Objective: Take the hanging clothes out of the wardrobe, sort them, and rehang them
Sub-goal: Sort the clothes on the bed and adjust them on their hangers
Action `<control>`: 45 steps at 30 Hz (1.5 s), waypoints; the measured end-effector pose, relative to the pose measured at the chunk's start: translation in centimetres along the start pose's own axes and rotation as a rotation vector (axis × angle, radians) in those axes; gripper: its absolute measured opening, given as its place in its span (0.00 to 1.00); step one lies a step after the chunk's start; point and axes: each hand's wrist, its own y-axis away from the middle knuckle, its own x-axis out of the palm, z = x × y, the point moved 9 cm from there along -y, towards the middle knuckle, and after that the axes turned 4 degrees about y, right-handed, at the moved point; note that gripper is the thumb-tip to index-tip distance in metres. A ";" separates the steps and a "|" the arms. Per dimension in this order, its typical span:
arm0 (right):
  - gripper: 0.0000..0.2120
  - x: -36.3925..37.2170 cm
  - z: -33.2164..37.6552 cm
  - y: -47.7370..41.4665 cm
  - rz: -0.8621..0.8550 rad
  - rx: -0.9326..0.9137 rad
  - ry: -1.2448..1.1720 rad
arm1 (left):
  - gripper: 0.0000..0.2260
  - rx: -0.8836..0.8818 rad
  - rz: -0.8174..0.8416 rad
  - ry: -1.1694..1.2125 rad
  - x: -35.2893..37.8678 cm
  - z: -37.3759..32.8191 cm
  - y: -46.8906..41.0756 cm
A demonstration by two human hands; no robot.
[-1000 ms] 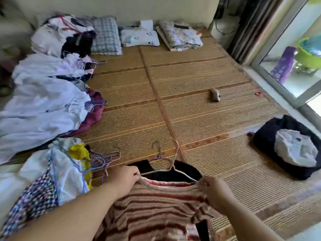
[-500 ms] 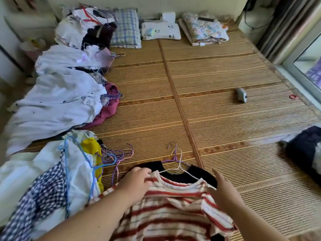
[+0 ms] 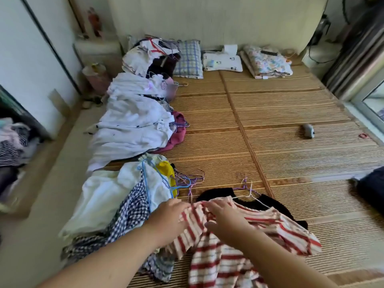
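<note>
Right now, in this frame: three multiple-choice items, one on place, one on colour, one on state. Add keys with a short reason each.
1. Where does the striped shirt lie?
A hung on a rail
B folded in a box
C on a black garment on the mat

2. What colour are its stripes?
A blue
B red
C green

3. Where are the left hand and right hand?
A both on the shirt
B both in the air
C both on the bare mat

Answers:
1 C, black cloth shows beyond its collar.
2 B, red bands run across pale cloth.
3 A, the left hand grips bunched fabric and the right hand lies on the shirt beside it.
</note>
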 end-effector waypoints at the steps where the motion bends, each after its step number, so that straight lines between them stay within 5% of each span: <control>1: 0.29 0.5 2.5 -0.2 -0.011 -0.022 -0.006 | 0.24 0.011 -0.008 -0.018 -1.0 1.5 1.2; 12: 0.28 10.7 15.5 -4.6 -0.065 0.188 -0.272 | 0.26 -0.032 0.096 -0.171 -7.5 20.0 8.0; 25: 0.26 17.0 5.3 -18.0 -0.159 0.474 -0.439 | 0.26 -0.030 0.110 -0.156 -1.8 24.8 -6.0; 30: 0.25 20.5 2.5 -22.1 -0.041 0.569 -0.364 | 0.24 -0.073 0.147 -0.277 -0.3 26.7 -9.7; 36: 0.21 21.1 1.2 -23.3 -0.126 0.642 -0.308 | 0.25 -0.143 0.096 -0.273 -0.5 29.5 -9.8; 41: 0.34 22.4 0.8 -24.7 -0.112 0.675 -0.521 | 0.32 -0.150 0.064 -0.182 -1.1 29.9 -8.6; 45: 0.13 21.8 0.8 -25.7 -0.174 0.619 -0.587 | 0.30 -0.110 0.033 -0.110 -1.4 29.8 -8.4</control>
